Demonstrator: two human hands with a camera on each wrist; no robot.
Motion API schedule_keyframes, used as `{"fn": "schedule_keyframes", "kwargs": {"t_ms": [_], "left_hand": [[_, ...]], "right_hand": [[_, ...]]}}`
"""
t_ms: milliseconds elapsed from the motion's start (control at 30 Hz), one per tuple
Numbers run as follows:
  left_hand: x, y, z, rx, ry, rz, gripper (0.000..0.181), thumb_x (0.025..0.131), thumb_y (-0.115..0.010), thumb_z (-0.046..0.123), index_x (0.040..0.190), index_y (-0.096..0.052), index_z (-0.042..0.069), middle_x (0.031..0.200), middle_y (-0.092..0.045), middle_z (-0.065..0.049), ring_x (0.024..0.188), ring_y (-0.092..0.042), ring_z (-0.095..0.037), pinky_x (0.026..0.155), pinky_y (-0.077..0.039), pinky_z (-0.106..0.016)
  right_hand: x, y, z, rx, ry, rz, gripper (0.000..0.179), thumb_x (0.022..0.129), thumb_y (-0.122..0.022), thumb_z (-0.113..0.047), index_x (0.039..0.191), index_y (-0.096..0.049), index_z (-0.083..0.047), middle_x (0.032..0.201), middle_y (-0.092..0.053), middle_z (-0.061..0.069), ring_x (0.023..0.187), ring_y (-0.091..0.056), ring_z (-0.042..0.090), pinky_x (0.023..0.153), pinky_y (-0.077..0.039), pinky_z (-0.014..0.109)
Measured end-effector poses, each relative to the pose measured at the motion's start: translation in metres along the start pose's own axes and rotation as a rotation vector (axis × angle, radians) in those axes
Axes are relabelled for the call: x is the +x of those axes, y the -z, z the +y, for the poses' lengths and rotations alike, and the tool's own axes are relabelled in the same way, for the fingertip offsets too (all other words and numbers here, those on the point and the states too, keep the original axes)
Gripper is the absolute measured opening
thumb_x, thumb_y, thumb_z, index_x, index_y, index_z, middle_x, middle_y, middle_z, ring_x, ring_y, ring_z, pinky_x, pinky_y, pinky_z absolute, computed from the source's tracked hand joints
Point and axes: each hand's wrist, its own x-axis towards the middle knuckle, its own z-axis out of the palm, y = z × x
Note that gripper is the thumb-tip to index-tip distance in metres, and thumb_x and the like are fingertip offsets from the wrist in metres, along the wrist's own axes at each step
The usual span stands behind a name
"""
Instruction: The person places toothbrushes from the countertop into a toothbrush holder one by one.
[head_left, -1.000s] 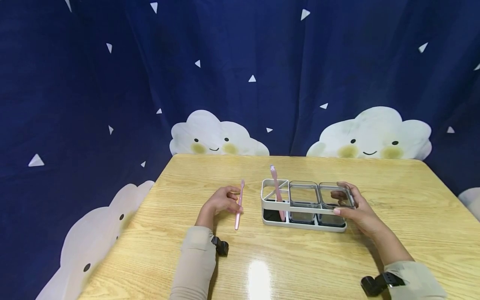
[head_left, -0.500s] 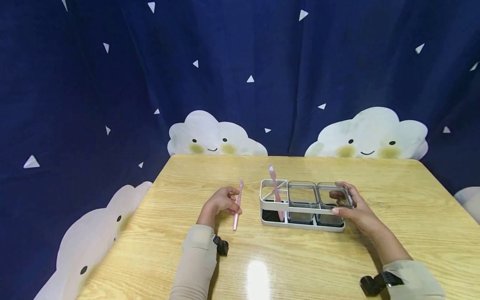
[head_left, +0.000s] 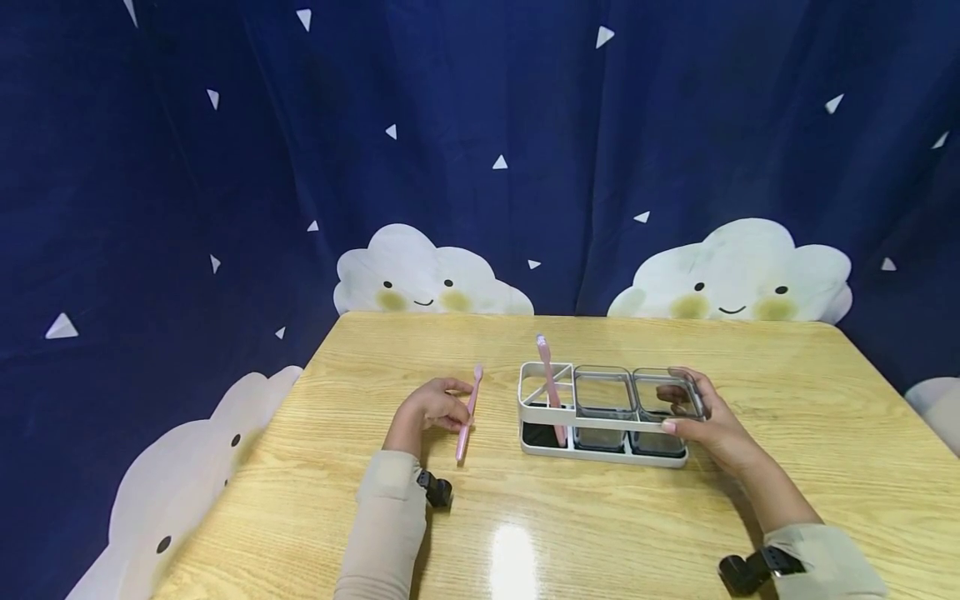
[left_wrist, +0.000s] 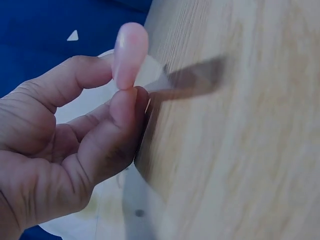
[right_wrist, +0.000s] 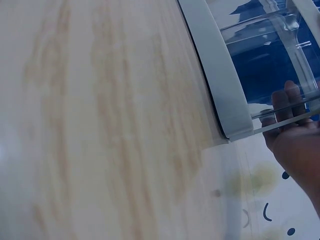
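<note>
In the head view my left hand point(head_left: 433, 406) pinches a pink toothbrush point(head_left: 463, 437) between thumb and fingers, its head pointing away from me. The left wrist view has the rounded handle end point(left_wrist: 131, 52) facing the camera, with a shadow on the table beside it. To the right stands a white toothbrush holder point(head_left: 547, 413). A second pink toothbrush point(head_left: 552, 387) leans upright in its divided left compartment. Two clear cups point(head_left: 604, 412) fill the other places. My right hand point(head_left: 716, 432) grips the holder's right end, thumb in front and fingers behind the last cup.
Both arms rest over a light wooden table point(head_left: 622, 533). A dark blue curtain point(head_left: 450, 100) with white triangles and smiling clouds hangs behind it and along its left side. Each wrist carries a small black camera point(head_left: 435, 489).
My left hand has shifted slightly left, away from the holder, and the toothbrush in it slants a little more. My right hand keeps its grip on the holder.
</note>
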Motion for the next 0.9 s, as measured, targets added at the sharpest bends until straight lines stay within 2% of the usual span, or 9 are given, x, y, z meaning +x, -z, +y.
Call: {"fn": "schedule_keyframes", "kwargs": {"t_ms": [133,333,433,600,767,900], "left_hand": [[-0.003,0.001,-0.002,-0.049,-0.022,-0.02,0.06,0.073,-0.065,-0.017,0.129,-0.048,-0.001,0.085,-0.062,-0.02,0.064,-0.061,-0.022,0.063,-0.054,-0.032],[-0.007,0.001,0.0,-0.108,-0.066,-0.047,0.062,0.075,-0.063,-0.016,0.133,-0.044,0.0,0.108,-0.06,-0.026,0.072,-0.063,-0.025,0.066,-0.054,-0.036],[-0.009,0.0,0.002,-0.139,-0.087,-0.053,0.064,0.076,-0.062,-0.016,0.134,-0.043,0.001,0.114,-0.057,-0.028,0.074,-0.064,-0.026,0.068,-0.054,-0.037],[-0.012,-0.002,0.005,-0.155,-0.124,-0.048,0.065,0.077,-0.061,-0.016,0.136,-0.042,0.004,0.108,-0.057,-0.03,0.076,-0.064,-0.028,0.07,-0.054,-0.038],[-0.016,-0.006,0.01,-0.177,-0.154,-0.033,0.064,0.076,-0.059,-0.016,0.135,-0.044,0.005,0.095,-0.06,-0.023,0.077,-0.063,-0.029,0.071,-0.054,-0.039],[-0.021,-0.01,0.015,-0.188,-0.173,-0.032,0.065,0.076,-0.059,-0.016,0.135,-0.044,0.006,0.094,-0.06,-0.021,0.079,-0.063,-0.031,0.071,-0.054,-0.039]], "right_hand": [[0.0,0.0,0.001,-0.008,-0.001,-0.001,0.073,0.079,-0.061,0.009,0.14,-0.026,-0.009,0.12,-0.045,0.018,0.112,-0.044,0.018,0.09,-0.036,0.017],[0.0,0.0,0.001,-0.014,-0.01,-0.001,0.073,0.079,-0.062,0.008,0.14,-0.025,-0.008,0.121,-0.045,0.016,0.112,-0.044,0.017,0.091,-0.036,0.017],[0.0,-0.001,-0.001,-0.026,-0.017,0.001,0.073,0.079,-0.062,0.008,0.14,-0.025,-0.008,0.121,-0.045,0.016,0.112,-0.044,0.016,0.091,-0.036,0.017],[-0.001,-0.001,-0.001,-0.036,-0.009,0.0,0.073,0.079,-0.063,0.007,0.14,-0.025,-0.007,0.121,-0.045,0.018,0.112,-0.044,0.018,0.091,-0.036,0.017],[-0.001,0.0,0.0,-0.044,-0.015,0.002,0.074,0.079,-0.063,0.006,0.141,-0.024,-0.006,0.121,-0.045,0.018,0.112,-0.044,0.018,0.091,-0.035,0.017],[0.0,0.001,0.001,-0.052,-0.023,0.006,0.075,0.079,-0.064,0.005,0.141,-0.024,-0.006,0.121,-0.044,0.02,0.112,-0.044,0.019,0.091,-0.035,0.016]]}}
